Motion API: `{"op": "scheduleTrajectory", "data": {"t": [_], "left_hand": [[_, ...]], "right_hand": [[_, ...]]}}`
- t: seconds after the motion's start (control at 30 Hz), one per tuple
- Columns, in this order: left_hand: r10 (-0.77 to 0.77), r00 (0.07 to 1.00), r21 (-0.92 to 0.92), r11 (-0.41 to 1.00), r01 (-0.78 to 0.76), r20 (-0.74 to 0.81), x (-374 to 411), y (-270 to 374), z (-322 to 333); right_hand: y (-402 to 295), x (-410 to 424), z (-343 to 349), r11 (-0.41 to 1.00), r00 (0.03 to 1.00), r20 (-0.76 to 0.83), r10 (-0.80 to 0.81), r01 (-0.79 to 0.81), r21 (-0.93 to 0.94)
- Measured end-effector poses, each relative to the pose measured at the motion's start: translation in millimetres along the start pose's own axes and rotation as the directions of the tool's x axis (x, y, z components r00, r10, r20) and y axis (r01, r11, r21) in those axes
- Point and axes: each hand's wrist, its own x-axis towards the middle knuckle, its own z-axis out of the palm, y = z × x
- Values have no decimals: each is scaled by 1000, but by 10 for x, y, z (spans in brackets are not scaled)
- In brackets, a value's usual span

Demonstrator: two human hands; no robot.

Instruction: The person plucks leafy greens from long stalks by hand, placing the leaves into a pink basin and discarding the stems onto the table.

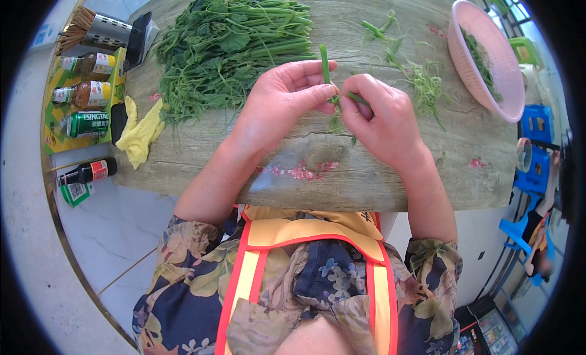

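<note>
Between thumb and fingers, my left hand holds a green vine stem that stands nearly upright. My right hand pinches a short piece of green stem close beside it; small leaves and tendrils hang between the two hands. Beyond my left hand lies a large pile of leafy green vine shoots, cut stems pointing right. A loose heap of pale curly tendrils and stem scraps lie to the right of my right hand. The pink plastic basket at the right holds some greens.
A crumpled yellow cloth lies at the table's left edge. Past that edge are a perforated metal holder with chopsticks, bottles, a green can and a dark bottle. Blue stools and another person are at the far right.
</note>
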Motion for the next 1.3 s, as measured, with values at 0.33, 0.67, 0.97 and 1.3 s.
{"op": "scheduleTrajectory", "data": {"t": [0.33, 0.67, 0.97, 1.3], "left_hand": [[-54, 998, 8, 999, 54, 35, -7, 21, 1], [-62, 998, -112, 992, 60, -12, 15, 14, -37], [-85, 990, 4, 996, 85, 109, -37, 41, 28], [-126, 969, 26, 992, 123, 213, -50, 88, 33]], "right_hand": [[-14, 16, -80, 993, 998, 34, 50, -53, 104], [-19, 10, -75, 992, 997, 37, 66, -70, 109], [-6, 21, -76, 997, 1000, -6, 28, -27, 75], [-9, 12, -73, 997, 996, -81, 34, -28, 73]]}}
